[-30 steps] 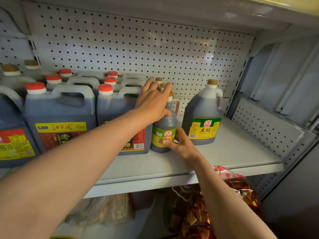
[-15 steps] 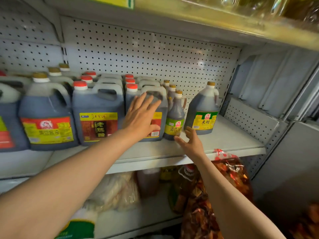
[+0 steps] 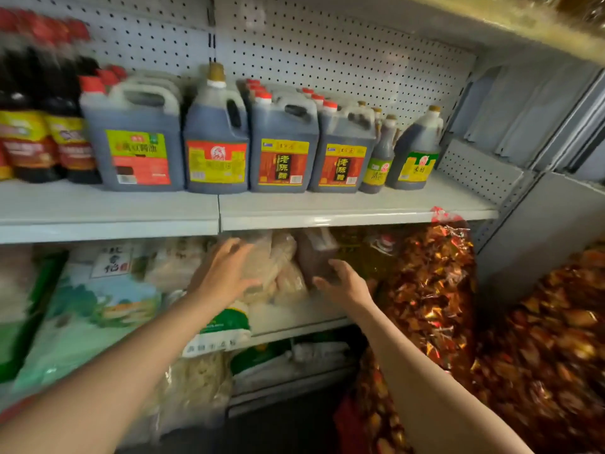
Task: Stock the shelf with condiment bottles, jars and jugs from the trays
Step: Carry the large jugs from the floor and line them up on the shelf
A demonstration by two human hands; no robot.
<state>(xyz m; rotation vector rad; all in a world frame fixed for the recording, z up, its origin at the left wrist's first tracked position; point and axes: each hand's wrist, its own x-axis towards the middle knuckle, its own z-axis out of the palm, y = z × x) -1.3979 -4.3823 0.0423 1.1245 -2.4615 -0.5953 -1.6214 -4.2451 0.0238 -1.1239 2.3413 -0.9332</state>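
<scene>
2 hands off shelf (image 3: 327, 221) now | L hand (image 3: 226, 273) + R hand (image 3: 343, 283) spread wide, empty, dropped below edge | small bottle (image 3: 376, 165) placed btw jugs (image 3: 340, 152) | likely next: fetch more stock

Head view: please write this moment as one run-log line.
left hand: open, empty | right hand: open, empty | small green-label bottle: upright on shelf

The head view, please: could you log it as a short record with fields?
left hand: open, empty, below the shelf edge
right hand: open, empty, below the shelf edge
shelf: one row of dark jugs and bottles, front strip bare
small green-label bottle: upright between a red-label jug and a gold-cap jug
lower shelf: bagged goods
</scene>
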